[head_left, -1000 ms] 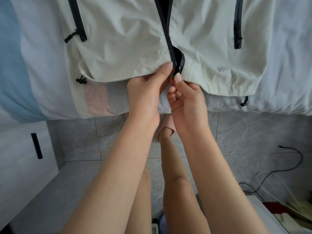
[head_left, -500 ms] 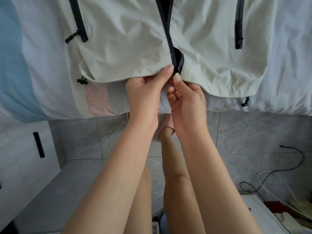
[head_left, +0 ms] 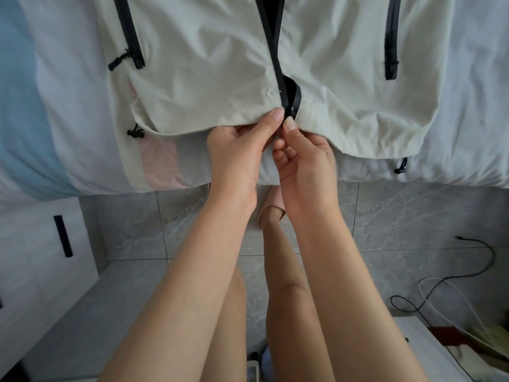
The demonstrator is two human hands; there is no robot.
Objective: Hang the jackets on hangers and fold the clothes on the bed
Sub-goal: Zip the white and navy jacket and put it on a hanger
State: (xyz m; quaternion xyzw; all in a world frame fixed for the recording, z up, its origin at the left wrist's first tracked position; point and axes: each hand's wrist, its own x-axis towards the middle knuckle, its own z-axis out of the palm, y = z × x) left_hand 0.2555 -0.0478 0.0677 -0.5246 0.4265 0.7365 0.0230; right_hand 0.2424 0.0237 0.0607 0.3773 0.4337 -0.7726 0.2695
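Fingers [head_left: 276, 116] of the left hand [head_left: 234, 153]: thumb laid flat on top, the rest curled beneath, pinching the bottom hem of the pale grey-green lightweight jacket [head_left: 206, 78] just to the nine o'clock side of its front opening. Fingers of the right hand [head_left: 305, 166]: thumb tip pressed against the curled forefinger, pinching the lower end of the black front zip [head_left: 278, 64] on the three o'clock side. The two thumbs lie just beside each other. Whether the zip ends are engaged cannot be told.

The zip runs from the hands toward twelve o'clock, with a short gap showing dark lining directly above the thumbs. The jacket lies front-up on the bed [head_left: 473, 106], hem toward six o'clock at the mattress edge. Black pocket zips sit at ten o'clock [head_left: 132, 37] and two o'clock [head_left: 391, 42] from the hands. Black drawcord toggles hang at the hem, one at nine o'clock [head_left: 135, 132], one at three o'clock [head_left: 400, 167].

The bed cover is white, with a blue band at the far nine o'clock side and a pink patch near the hem. Below lies grey marbled floor tile [head_left: 385, 216]. A white cabinet [head_left: 30, 271] with a black bar handle [head_left: 62, 235] stands at eight o'clock. A black cable [head_left: 480, 271] and a white cable [head_left: 440, 288] trail at four o'clock. A pink slipper [head_left: 271, 205] shows between the forearms.
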